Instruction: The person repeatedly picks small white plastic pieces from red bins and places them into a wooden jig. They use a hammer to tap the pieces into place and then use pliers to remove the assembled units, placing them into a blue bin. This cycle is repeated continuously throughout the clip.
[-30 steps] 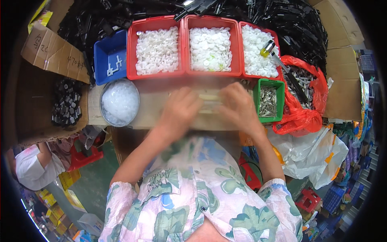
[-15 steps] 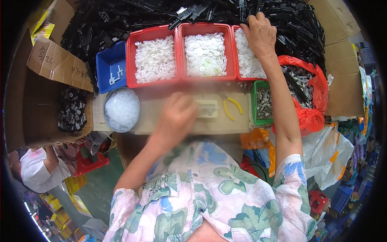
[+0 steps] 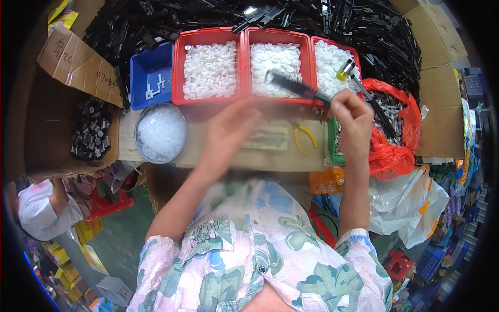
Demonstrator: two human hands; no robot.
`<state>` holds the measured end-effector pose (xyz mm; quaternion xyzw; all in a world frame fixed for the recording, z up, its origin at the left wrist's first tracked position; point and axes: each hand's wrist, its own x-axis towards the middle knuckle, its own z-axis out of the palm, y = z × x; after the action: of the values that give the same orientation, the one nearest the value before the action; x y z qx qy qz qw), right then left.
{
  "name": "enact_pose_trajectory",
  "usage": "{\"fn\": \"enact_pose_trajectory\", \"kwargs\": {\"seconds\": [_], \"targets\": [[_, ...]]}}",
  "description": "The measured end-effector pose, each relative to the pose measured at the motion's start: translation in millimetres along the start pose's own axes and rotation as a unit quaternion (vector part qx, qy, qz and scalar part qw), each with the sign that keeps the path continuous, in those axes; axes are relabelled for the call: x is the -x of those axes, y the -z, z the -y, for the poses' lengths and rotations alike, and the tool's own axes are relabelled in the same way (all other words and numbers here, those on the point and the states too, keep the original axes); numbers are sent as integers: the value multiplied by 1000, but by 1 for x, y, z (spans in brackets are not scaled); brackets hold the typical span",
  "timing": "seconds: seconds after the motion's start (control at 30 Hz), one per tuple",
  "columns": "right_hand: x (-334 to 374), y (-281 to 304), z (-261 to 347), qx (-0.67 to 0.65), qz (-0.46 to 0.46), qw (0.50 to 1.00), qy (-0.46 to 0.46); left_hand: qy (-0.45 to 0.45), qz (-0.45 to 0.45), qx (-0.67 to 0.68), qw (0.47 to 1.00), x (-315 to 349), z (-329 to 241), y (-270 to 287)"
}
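Note:
My right hand (image 3: 355, 122) is closed on one end of a long black plastic piece (image 3: 293, 86), blurred by motion. The piece points left across the middle red bin (image 3: 241, 62). My left hand (image 3: 228, 132) hovers over the bench, its fingers smeared and their grip unclear. Just right of it, a pale rectangular block (image 3: 270, 145) lies partly hidden, with a darker recess or part in its middle. Pliers with yellow handles (image 3: 297, 141) rest to the right of this block. White plastic pieces (image 3: 210, 70) fill the red bins beyond my hands.
A pile of black parts (image 3: 208, 13) spans the back. At left are a blue bin (image 3: 134, 83), a round bowl (image 3: 136, 138) and a box of black pieces (image 3: 92, 130). At right, a yellow-tipped tool (image 3: 345, 70) lies across a red bag (image 3: 390, 158) beside a green bin (image 3: 332, 140).
My right hand has come back from the far pile toward me, now with the long black piece in it. My left hand has shifted slightly, still blurred.

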<state>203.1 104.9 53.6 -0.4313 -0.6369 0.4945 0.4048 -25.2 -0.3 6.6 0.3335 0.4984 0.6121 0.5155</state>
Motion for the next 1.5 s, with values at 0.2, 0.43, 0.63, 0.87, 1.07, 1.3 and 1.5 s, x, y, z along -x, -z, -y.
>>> {"fn": "enact_pose_trajectory", "kwargs": {"seconds": [0.2, 0.43, 0.63, 0.87, 1.07, 1.3, 1.5], "targets": [[29, -20, -16, -2, 82, 996, -19, 114, -11, 88, 990, -3, 2, 11], [29, -44, -4, 316, 83, 907, 266, 110, -66, 38, 991, 14, -2, 12], [36, -56, -22, 310, 110, 900, 286, 88, -66, -9, 994, 23, -3, 20], [31, -63, -43, 310, 177, 901, 247, -61, -132, -171, 974, 24, 4, 49], [29, -70, -44, 336, 193, 889, 241, -73, -117, -182, 974, 27, 9, 55], [31, -71, -44, 346, 202, 889, 224, -97, -96, -221, 966, 30, 8, 52], [25, -54, -36, 326, 111, 906, 246, -275, -42, -483, 830, 35, 2, 33]]}}
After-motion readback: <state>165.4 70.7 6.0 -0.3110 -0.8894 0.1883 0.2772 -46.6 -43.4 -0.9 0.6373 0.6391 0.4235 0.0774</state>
